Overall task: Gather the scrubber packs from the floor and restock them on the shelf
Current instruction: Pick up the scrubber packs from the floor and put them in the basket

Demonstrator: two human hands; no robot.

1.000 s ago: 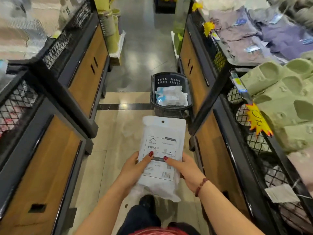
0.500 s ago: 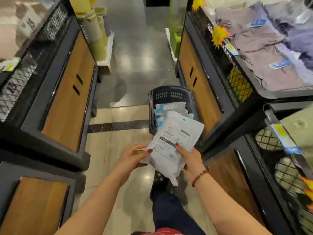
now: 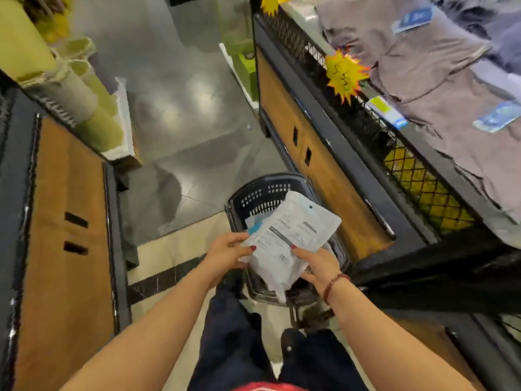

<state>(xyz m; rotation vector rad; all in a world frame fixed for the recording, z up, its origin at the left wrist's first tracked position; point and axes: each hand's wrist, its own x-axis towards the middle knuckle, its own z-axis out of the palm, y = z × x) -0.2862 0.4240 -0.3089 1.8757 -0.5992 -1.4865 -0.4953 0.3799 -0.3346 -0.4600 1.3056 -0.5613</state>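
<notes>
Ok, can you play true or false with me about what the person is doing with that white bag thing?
1. The left hand and right hand both hold the white pack. True.
2. The white pack lies on the floor. False: it is held up over the black basket.
3. The black basket has nothing in it. False: another pack shows inside.
4. A yellow star tag sits on the shelf edge on the person's right. True.

Dark red polish on left hand (image 3: 225, 253) and right hand (image 3: 318, 263); beaded bracelet (image 3: 334, 283); navy trousers (image 3: 234, 348); red hem (image 3: 262, 387) at 6 o'clock.
</notes>
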